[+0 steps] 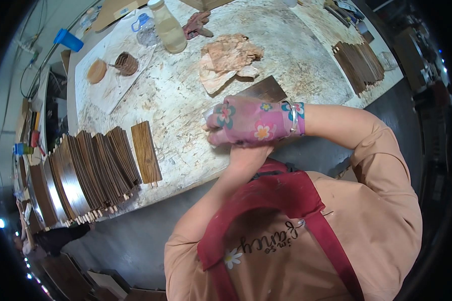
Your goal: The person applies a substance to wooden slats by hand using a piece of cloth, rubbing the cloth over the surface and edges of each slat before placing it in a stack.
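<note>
My right hand point(253, 122), in a pink-purple flowered glove, lies across my left wrist at the near side of the table. Its fingers are curled, and a small whitish bit of something point(207, 114) shows by them, too little to name. My left hand point(250, 154) is bare at the wrist; its fingers are hidden under the glove. Just beyond both hands, a dark brown wooden board point(267, 90) lies partly covered by the glove. A crumpled peach-coloured cloth point(228, 57) rests farther back.
Many grooved wooden slats point(93, 173) with pegged ends stand at left, beside a single slat point(146, 152). Another slat stack point(359, 65) is at right. A bottle of cloudy liquid point(168, 27), a clear jug point(146, 32), a brown coil point(126, 63) and a glove point(198, 24) stand behind.
</note>
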Demonstrator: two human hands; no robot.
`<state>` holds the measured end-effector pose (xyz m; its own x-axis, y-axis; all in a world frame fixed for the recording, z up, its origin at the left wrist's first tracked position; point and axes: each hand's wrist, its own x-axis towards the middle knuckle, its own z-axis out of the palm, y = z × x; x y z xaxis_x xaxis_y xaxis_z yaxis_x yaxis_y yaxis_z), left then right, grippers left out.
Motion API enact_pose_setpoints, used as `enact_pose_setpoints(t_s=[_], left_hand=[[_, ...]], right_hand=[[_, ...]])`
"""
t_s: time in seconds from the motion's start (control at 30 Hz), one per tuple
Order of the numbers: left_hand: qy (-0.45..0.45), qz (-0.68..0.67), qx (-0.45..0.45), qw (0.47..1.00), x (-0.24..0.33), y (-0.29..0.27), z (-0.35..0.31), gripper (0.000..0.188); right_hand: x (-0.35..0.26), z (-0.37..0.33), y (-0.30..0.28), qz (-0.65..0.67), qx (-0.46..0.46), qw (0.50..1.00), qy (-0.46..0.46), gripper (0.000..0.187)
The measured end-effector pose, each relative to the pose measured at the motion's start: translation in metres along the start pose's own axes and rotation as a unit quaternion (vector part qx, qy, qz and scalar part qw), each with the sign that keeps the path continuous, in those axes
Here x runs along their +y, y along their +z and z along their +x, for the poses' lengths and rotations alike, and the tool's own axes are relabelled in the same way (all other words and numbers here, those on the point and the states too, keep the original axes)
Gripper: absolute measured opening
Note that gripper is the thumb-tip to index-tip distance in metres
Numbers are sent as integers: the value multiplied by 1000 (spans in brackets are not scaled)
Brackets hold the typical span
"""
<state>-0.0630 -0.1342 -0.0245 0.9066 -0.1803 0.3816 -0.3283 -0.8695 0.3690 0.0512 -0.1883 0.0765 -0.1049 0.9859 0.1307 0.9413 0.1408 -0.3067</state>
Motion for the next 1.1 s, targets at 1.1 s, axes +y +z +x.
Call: enact_pose_setpoints(t_s=[1.1], left_hand=[[-45,-29,-111,992,-220,30,156,31]], right_hand=[[15,-55,54,664,548,456,225,33]])
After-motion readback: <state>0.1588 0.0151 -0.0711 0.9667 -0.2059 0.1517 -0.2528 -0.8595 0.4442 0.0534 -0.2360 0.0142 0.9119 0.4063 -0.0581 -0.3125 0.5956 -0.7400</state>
